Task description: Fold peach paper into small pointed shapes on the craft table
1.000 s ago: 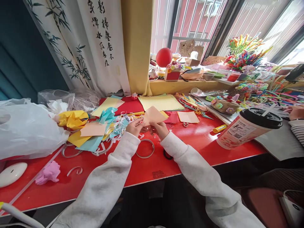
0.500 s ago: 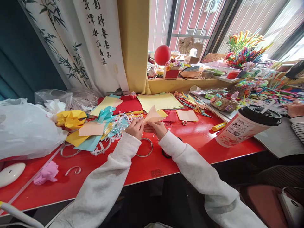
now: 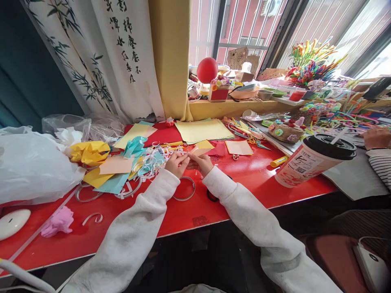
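Before us spreads a red tabletop (image 3: 186, 221), with a thin hoop (image 3: 183, 199) lying on it and a bright window (image 3: 241, 28) well beyond the hoop. Just past the hoop, our left hand (image 3: 175, 165) and right hand (image 3: 201, 164) are together, thumbs and fingertips meeting in a pinch on a piece of peach paper (image 3: 200, 151); our fingers cover much of it, so we cannot tell how its edges line up. That is where we judge the main risk to lie: with the edges hidden, a crease could set askew, and a hard squeeze could leave a mark that would not flatten out. If one thumb slackened, thin paper like this could spring back or slip. Left of the hoop, curled paper strips (image 3: 152, 160) lie close to our left hand and could get caught in a fold. Right of the hoop, a black band (image 3: 210, 198) shows beside our right sleeve (image 3: 226, 187) and could be dragged along if that arm swept inward. Farther right of the hoop stands a drink cup (image 3: 308, 160); a swinging elbow, or a nudge from the co-worker's hand (image 3: 377, 138) beyond it, could tip it and wet the papers.
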A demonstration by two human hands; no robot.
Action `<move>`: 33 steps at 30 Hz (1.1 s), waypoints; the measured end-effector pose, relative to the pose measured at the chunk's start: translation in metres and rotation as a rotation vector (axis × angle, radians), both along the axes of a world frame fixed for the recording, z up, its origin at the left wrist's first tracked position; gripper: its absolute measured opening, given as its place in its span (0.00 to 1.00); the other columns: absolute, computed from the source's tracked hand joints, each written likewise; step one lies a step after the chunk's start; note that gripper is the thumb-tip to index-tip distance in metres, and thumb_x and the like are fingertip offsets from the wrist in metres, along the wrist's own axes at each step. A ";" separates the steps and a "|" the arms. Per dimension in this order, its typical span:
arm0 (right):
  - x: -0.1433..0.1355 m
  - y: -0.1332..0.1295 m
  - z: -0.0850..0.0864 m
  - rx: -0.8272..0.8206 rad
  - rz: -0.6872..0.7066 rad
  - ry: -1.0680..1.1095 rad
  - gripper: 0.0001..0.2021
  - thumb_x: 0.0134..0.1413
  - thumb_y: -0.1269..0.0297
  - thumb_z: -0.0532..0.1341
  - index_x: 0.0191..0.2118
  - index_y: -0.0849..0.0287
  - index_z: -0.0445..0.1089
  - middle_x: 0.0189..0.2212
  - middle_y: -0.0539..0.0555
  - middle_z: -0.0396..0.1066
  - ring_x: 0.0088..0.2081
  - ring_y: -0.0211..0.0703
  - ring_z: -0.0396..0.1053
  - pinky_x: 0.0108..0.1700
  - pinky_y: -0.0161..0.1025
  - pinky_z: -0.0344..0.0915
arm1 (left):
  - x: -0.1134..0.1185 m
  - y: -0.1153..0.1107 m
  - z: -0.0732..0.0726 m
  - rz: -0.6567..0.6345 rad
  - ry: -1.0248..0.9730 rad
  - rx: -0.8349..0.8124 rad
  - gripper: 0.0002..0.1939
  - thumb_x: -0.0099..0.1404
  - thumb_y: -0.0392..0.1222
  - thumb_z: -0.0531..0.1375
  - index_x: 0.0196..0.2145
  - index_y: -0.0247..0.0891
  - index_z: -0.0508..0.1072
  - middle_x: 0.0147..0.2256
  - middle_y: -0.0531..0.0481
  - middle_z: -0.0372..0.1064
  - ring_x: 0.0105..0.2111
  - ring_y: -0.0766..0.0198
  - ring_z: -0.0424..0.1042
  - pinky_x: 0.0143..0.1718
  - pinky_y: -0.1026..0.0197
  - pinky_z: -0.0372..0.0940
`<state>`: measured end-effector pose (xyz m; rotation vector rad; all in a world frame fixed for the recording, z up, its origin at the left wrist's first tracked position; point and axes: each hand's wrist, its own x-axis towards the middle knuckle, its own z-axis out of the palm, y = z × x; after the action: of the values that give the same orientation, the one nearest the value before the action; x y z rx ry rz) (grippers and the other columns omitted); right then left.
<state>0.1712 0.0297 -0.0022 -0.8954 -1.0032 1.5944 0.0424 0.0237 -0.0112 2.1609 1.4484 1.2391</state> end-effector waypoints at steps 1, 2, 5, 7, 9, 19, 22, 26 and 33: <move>0.001 0.002 -0.001 0.003 0.001 -0.023 0.11 0.39 0.62 0.62 0.21 0.67 0.68 0.17 0.55 0.69 0.20 0.37 0.68 0.23 0.33 0.68 | -0.001 0.002 0.002 -0.008 -0.069 -0.085 0.20 0.58 0.49 0.49 0.42 0.36 0.70 0.34 0.45 0.64 0.35 0.63 0.65 0.40 0.62 0.60; 0.002 0.003 -0.002 0.010 -0.001 -0.046 0.11 0.38 0.61 0.62 0.20 0.66 0.67 0.16 0.55 0.69 0.19 0.37 0.67 0.22 0.33 0.67 | -0.002 0.004 0.003 -0.007 -0.148 -0.169 0.20 0.58 0.50 0.49 0.41 0.37 0.71 0.35 0.46 0.66 0.37 0.62 0.65 0.41 0.62 0.60; 0.003 0.008 -0.005 0.082 -0.028 -0.097 0.14 0.35 0.57 0.63 0.19 0.66 0.67 0.15 0.54 0.68 0.18 0.35 0.66 0.20 0.31 0.64 | -0.004 0.006 0.008 -0.038 -0.410 -0.366 0.20 0.52 0.53 0.56 0.36 0.35 0.71 0.33 0.47 0.69 0.35 0.61 0.68 0.37 0.60 0.63; 0.004 0.011 -0.007 0.130 -0.051 -0.134 0.16 0.32 0.55 0.64 0.18 0.66 0.67 0.14 0.52 0.66 0.16 0.33 0.63 0.17 0.31 0.61 | -0.004 0.005 0.009 -0.088 -0.508 -0.434 0.21 0.46 0.52 0.60 0.35 0.34 0.70 0.28 0.48 0.70 0.29 0.62 0.70 0.32 0.60 0.65; 0.004 0.013 -0.009 0.153 -0.077 -0.175 0.16 0.31 0.54 0.64 0.17 0.65 0.66 0.12 0.51 0.64 0.14 0.32 0.60 0.16 0.30 0.57 | -0.003 0.005 0.009 -0.108 -0.523 -0.457 0.21 0.44 0.50 0.62 0.33 0.34 0.69 0.25 0.50 0.69 0.24 0.64 0.70 0.30 0.60 0.66; 0.000 0.009 -0.013 0.207 -0.030 -0.210 0.18 0.34 0.52 0.62 0.17 0.64 0.64 0.13 0.50 0.62 0.14 0.31 0.59 0.17 0.32 0.56 | -0.004 0.004 0.008 -0.106 -0.682 -0.535 0.19 0.40 0.48 0.64 0.27 0.31 0.69 0.19 0.52 0.68 0.17 0.67 0.67 0.25 0.60 0.65; 0.008 0.015 -0.008 0.156 -0.129 -0.214 0.18 0.33 0.51 0.62 0.23 0.64 0.65 0.20 0.52 0.65 0.20 0.33 0.62 0.19 0.31 0.59 | -0.009 0.009 0.007 -0.073 -0.696 -0.500 0.19 0.41 0.49 0.63 0.28 0.32 0.70 0.19 0.53 0.67 0.18 0.67 0.66 0.26 0.60 0.65; 0.039 0.026 0.012 0.270 -0.642 -0.206 0.24 0.38 0.49 0.58 0.40 0.60 0.61 0.36 0.56 0.65 0.35 0.37 0.65 0.30 0.33 0.63 | -0.017 0.016 0.007 -0.028 -0.577 -0.431 0.15 0.45 0.48 0.61 0.28 0.34 0.72 0.18 0.54 0.65 0.19 0.68 0.65 0.25 0.63 0.64; 0.033 0.005 0.018 1.058 -0.310 -1.180 0.22 0.44 0.47 0.54 0.39 0.60 0.65 0.39 0.59 0.67 0.42 0.45 0.63 0.44 0.41 0.56 | -0.020 0.012 0.013 -0.019 -0.105 -0.206 0.12 0.49 0.49 0.58 0.26 0.38 0.74 0.22 0.52 0.68 0.24 0.66 0.65 0.28 0.64 0.60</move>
<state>0.2043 0.0351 0.0160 -1.0745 -2.0639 -0.0148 0.0223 0.0358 0.0016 1.9407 1.4404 1.1251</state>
